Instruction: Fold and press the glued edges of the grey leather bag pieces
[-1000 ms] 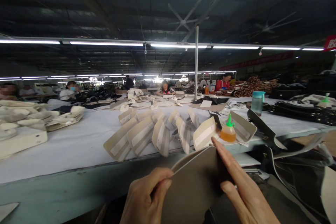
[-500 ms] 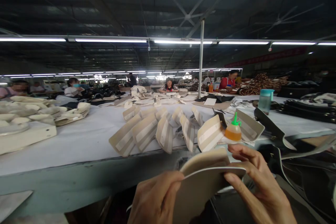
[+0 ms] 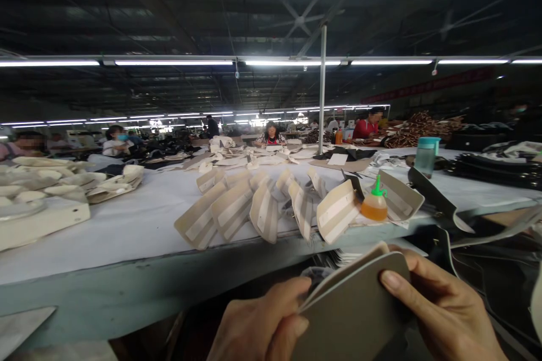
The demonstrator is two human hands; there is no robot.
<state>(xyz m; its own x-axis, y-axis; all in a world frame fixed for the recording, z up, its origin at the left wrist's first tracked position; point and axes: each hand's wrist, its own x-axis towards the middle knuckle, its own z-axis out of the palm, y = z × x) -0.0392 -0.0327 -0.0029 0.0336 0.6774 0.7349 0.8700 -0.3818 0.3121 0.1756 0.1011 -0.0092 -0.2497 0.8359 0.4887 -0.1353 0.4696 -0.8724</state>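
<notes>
A folded beige-grey leather-like panel (image 3: pixel 351 304) is between my hands in front of the table, its two layers lying close together along the top edge. My right hand (image 3: pixel 444 299) pinches its upper right corner, thumb on the near face and fingers behind. At the left edge, my left hand (image 3: pixel 262 316) has the corner between thumb and forefinger. The panel's lower part runs out of view. Just beyond, several curved beige panels (image 3: pixel 231 208) with pale strips stand in rows on the white-covered table (image 3: pixel 144 220). A squeeze bottle (image 3: pixel 375 206) of amber liquid with a green nozzle stands beside them.
Cream pieces are piled (image 3: pixel 42 197) at the left. A teal-lidded bottle (image 3: pixel 427 157) and dark stacked pieces (image 3: pixel 499 172) are on the right. Dark curved panels (image 3: pixel 486 276) lie close by my right hand. A metal post (image 3: pixel 322 90) rises mid-table; co-workers sit farther back.
The panel's two layers have come closer together and the panel has shifted slightly right. My right hand has closed round the corner, and my left finger and thumb have parted a little.
</notes>
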